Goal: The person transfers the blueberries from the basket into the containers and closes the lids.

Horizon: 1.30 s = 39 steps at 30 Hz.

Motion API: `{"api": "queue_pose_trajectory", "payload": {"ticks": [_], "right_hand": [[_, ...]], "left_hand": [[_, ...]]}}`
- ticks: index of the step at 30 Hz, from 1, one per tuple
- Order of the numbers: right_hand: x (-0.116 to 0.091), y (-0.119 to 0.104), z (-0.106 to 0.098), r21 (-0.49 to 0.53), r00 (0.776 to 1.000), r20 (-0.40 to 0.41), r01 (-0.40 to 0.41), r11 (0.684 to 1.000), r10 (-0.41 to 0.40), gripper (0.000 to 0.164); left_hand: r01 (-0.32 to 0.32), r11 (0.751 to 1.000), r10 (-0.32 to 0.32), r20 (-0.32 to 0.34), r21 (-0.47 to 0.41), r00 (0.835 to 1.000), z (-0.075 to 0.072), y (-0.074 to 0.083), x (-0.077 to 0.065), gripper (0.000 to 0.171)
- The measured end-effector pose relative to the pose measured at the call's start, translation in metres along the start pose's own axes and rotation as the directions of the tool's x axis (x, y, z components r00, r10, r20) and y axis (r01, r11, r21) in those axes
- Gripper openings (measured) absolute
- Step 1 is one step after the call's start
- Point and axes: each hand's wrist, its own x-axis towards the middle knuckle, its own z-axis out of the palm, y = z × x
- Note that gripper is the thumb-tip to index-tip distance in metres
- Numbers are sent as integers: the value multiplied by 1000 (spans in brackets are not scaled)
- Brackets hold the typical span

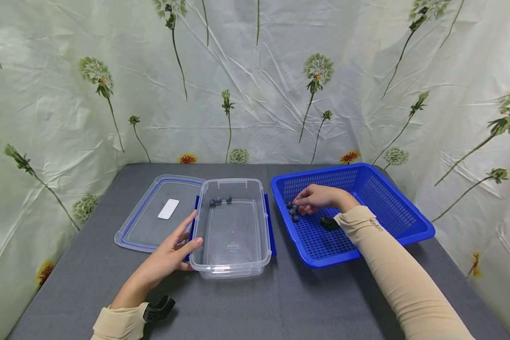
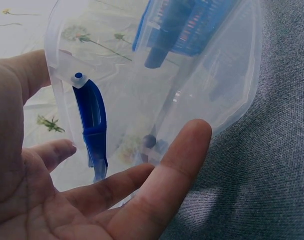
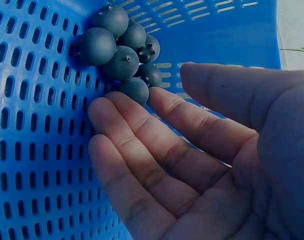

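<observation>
Round dark-blue berries (image 3: 122,63) hug the rectangular blue plastic basket's (image 1: 320,242) left wall, way nearer the right hand (image 1: 318,198) than left hand (image 1: 167,259), both loose, empty.

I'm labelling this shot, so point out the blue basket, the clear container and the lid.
Blue basket (image 1: 392,204), head view: right-hand perforated wall.
Clear container (image 1: 233,229), head view: middle of floor.
Lid (image 1: 154,227), head view: clear panel.

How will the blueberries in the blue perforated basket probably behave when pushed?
The blueberries look round, so they would likely roll. Their skins appear smooth, so they may feel slippery. The nearby wall of the blue perforated basket may limit rolling.
</observation>
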Motion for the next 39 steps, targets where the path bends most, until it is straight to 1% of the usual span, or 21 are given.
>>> {"api": "queue_pose_trajectory", "payload": {"ticks": [9,14,18,23,27,31,34,37,39], "right_hand": [[-3,-2,-1,-17,1000,6,27,999,-27,33],[-5,-5,-2,-2,999,-3,38,999,-38,34],[-8,-7,-4,-26,999,-14,50,998,-51,35],[-12,-9,-6,-50,998,-28,61,997,-63,37],[-13,-11,-8,-22,997,-26,65,998,-66,36],[-15,-15,-11,-51,995,-37,87,995,-89,36],[-18,-20,-14,-106,992,-50,109,988,-115,37],[-21,-23,-16,-105,991,-55,116,988,-123,38],[-22,-25,-17,-83,991,-56,120,989,-124,39]], "left_hand": [[-8,1000,8,12,-5,1000,-1,0,0,82],[0,1000,0,2,-2,1000,-1,0,0,80],[7,1000,-7,-7,-8,1000,-1,0,1,79],[-3,1000,3,5,-8,1000,-1,0,1,80],[-9,1000,9,11,-11,1000,-1,0,1,81],[2,1000,-2,3,-16,1000,-2,-1,0,81],[-1,1000,1,6,-13,1000,-2,-1,0,81],[-7,1000,7,11,-14,1000,-2,-2,1,81],[-10,1000,10,15,-18,1000,-2,-2,0,82]]}}
